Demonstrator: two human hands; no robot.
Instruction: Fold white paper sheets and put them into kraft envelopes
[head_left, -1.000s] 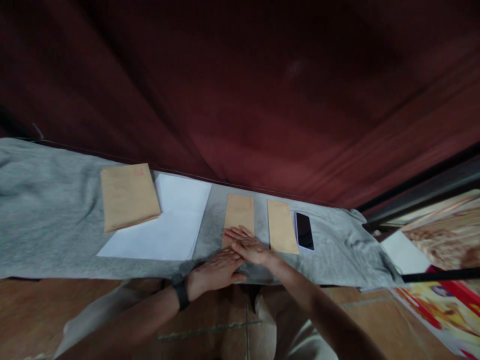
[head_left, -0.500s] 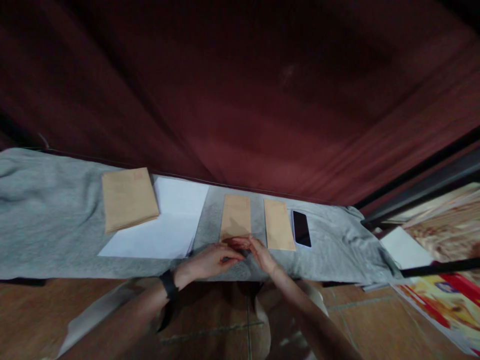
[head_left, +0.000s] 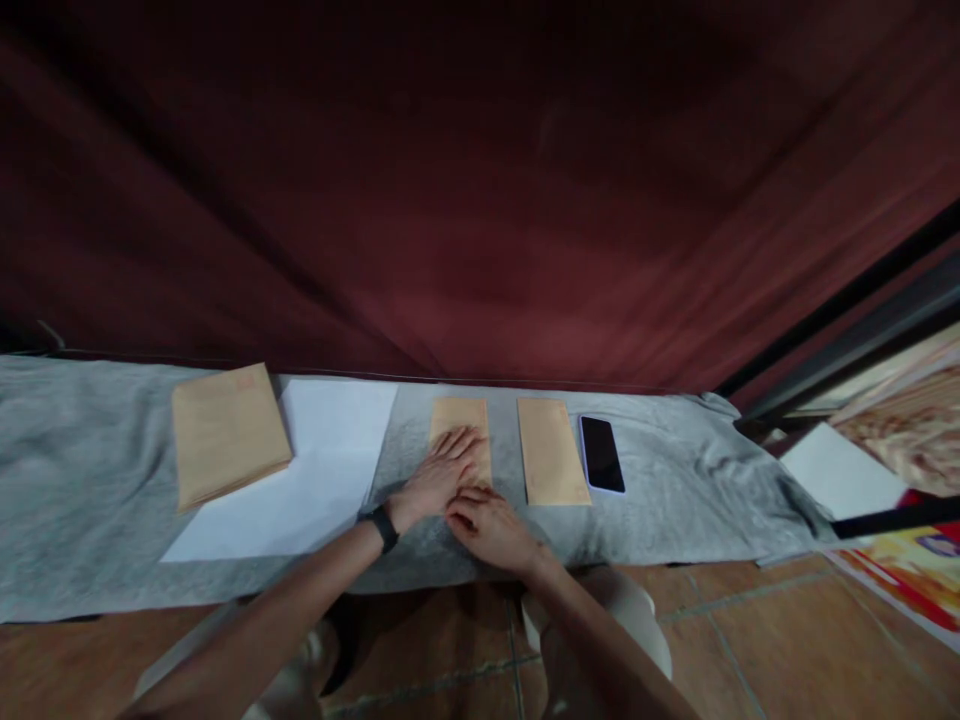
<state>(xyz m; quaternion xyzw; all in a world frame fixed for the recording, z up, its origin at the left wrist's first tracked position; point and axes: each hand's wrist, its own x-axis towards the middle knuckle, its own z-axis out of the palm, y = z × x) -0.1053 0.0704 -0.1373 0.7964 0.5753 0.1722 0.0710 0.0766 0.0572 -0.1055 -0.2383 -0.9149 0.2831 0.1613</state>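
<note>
A narrow brown envelope lies on the grey cloth in front of me. My left hand, with a black band on its wrist, rests flat on the envelope with the fingers spread. My right hand sits at the envelope's near end with the fingers curled; whether it pinches the edge I cannot tell. A second narrow brown envelope lies just to the right, untouched.
A dark phone lies right of the second envelope. Left of my hands are white sheets and a stack of larger brown envelopes. A dark red curtain hangs behind. Tiled floor and coloured printed sheets show at the right.
My left hand has slid forward from the near edge onto the envelope and lies flat. My right hand has drawn back to the near end. The view has shifted slightly.
</note>
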